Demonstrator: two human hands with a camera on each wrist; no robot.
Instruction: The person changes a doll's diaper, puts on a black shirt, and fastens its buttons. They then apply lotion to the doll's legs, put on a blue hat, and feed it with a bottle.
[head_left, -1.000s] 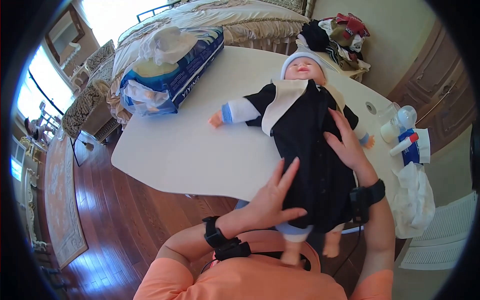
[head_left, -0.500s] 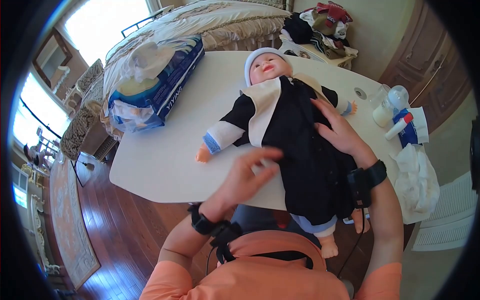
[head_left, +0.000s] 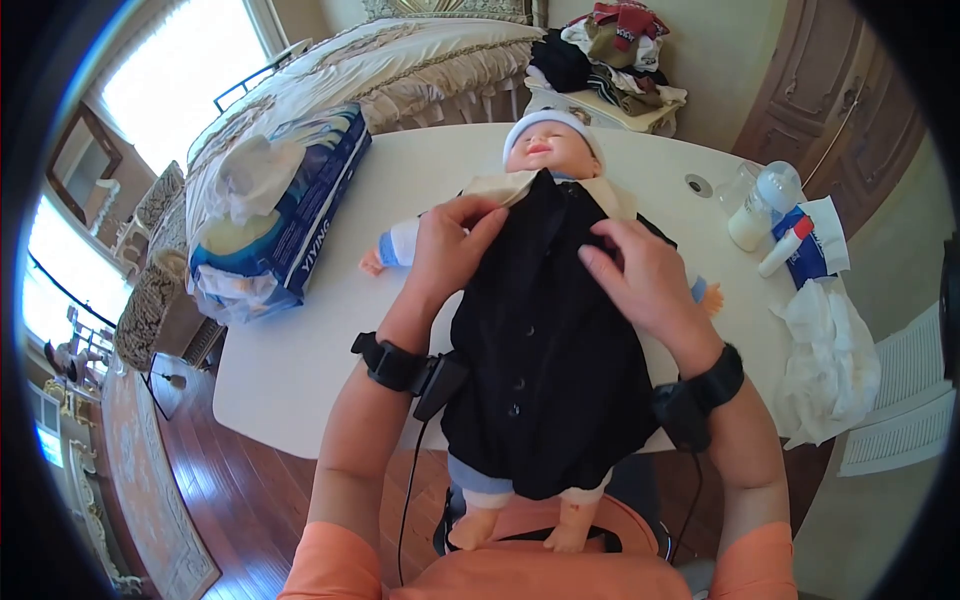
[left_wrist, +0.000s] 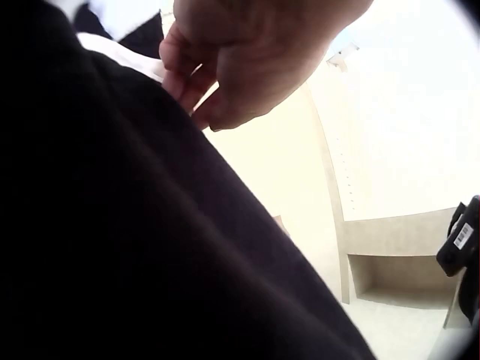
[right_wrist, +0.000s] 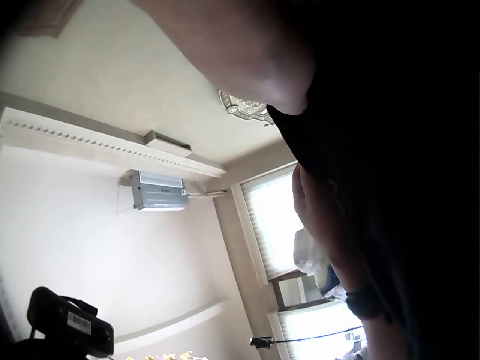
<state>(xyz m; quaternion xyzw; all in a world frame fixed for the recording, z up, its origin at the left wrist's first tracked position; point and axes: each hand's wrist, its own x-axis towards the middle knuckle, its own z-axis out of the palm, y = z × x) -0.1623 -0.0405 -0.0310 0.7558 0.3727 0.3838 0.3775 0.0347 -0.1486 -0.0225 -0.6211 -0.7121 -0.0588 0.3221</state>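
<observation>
A doll (head_left: 545,150) in a pale cap lies on its back, its feet past the table's near edge. Over its body is a black garment (head_left: 545,340) with a wide cream collar (head_left: 500,190) and buttons down the front. My left hand (head_left: 455,245) pinches the garment's front edge by the collar. On the other side of the chest, my right hand (head_left: 640,275) grips the black cloth with curled fingers. In the left wrist view, the left fingertips (left_wrist: 196,105) are at the cloth's edge. Dark fabric hides the right fingertips in the right wrist view.
A blue diaper pack (head_left: 290,200) stands on the white table (head_left: 310,370) at the left. At the right are a baby bottle (head_left: 765,205), a red-capped tube (head_left: 786,247) and a crumpled white plastic bag (head_left: 825,360). A clothes pile (head_left: 620,50) lies behind.
My left hand has moved up from the garment's side to its collar. My right hand has gone from lying flat to curling on the cloth. The doll now lies straighter before me.
</observation>
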